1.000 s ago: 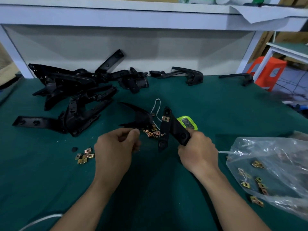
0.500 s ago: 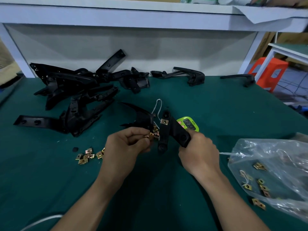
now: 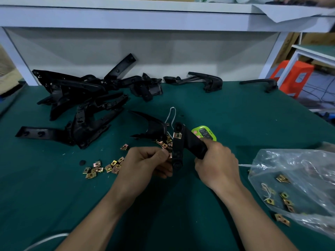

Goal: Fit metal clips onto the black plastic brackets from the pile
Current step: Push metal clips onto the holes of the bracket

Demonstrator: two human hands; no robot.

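Observation:
My right hand (image 3: 216, 164) grips one arm of a black plastic bracket (image 3: 178, 147), held above the green table. One metal clip (image 3: 177, 135) sits fitted near the bracket's upper end. My left hand (image 3: 145, 164) pinches another small metal clip (image 3: 168, 154) right against the bracket's left edge, lower down. A pile of black brackets (image 3: 79, 105) lies at the back left. Loose brass-coloured clips (image 3: 103, 168) are scattered left of my left hand, and more clips (image 3: 165, 143) lie just behind my fingers.
A clear plastic bag (image 3: 297, 187) with several clips lies at the right. A green timer (image 3: 205, 133) sits behind the bracket. A single black bracket (image 3: 152, 127) lies mid-table, two more (image 3: 204, 81) at the back. A white shelf wall bounds the far edge.
My left hand picked a clip from behind the fingers and brought it right, up to the bracket's edge. The right hand kept its hold on the bracket, which barely shifted.

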